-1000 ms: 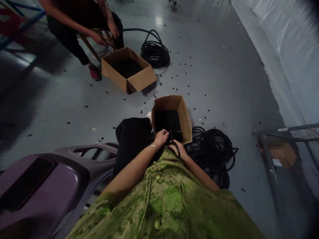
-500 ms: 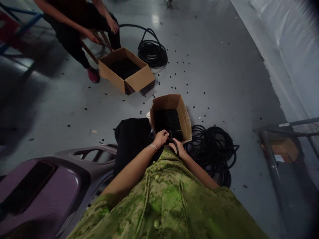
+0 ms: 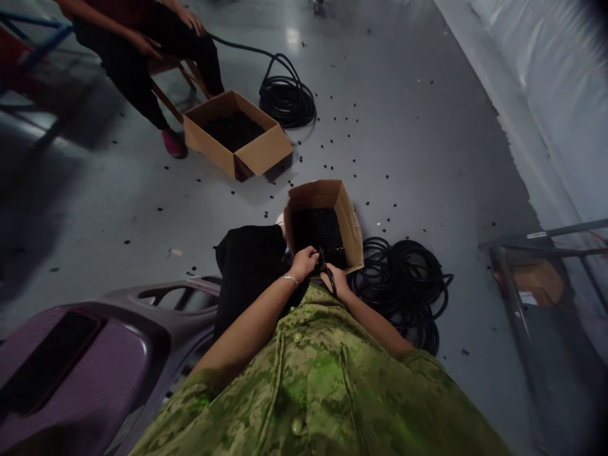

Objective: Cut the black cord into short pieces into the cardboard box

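My right hand is closed around a pair of dark scissors, whose blades point away from me at the near edge of a small cardboard box. Close by on the left, my left hand is pinched shut beside the blades. Whatever its fingertips hold is too small and dark to make out. Many small black pieces fill the bottom of the box. Just right of the box, a loose coil of black hose lies on the floor.
Another person sits at the upper left behind a larger cardboard box of black pieces, near a second hose coil. Small black bits dot the floor. A purple chair with a phone stands left; a metal frame stands right.
The view has shifted slightly. My hands stay together at the box's near edge, with little movement. The other person's hands have moved up and left, and the hose from the coil follows.
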Demonstrator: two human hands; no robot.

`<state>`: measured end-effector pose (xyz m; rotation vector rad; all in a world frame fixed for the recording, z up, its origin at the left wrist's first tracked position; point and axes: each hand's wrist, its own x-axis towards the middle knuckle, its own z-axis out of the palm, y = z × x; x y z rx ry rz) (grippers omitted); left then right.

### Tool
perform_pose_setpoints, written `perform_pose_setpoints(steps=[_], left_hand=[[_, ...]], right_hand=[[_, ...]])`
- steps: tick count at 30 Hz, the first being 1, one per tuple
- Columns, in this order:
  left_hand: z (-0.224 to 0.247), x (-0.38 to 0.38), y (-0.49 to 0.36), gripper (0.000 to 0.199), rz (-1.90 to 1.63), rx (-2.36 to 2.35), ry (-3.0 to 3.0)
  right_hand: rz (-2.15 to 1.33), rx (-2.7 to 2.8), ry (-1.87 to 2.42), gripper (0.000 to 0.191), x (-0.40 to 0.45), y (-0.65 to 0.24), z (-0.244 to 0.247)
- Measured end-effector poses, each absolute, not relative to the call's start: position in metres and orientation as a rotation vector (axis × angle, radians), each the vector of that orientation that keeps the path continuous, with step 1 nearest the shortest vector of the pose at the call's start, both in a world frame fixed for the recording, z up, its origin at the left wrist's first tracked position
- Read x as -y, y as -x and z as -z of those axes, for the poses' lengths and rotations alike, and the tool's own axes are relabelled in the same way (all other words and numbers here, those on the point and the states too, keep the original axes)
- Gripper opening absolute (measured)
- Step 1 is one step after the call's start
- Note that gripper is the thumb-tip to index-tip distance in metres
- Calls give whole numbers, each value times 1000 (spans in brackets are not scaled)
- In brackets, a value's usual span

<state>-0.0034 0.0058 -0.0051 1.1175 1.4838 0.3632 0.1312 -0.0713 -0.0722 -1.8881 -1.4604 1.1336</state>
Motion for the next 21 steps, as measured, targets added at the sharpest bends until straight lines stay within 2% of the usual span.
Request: perform_pose_setpoints(steps=[8, 21], left_hand=[[13, -9, 2, 8, -387, -1515, -1095], [18, -14, 4, 9, -330, -1638, -1151]], right_hand=[[-1063, 1545, 1962, 25, 69, -130, 84], [-1025, 1632, 1909, 16, 63, -130, 83]])
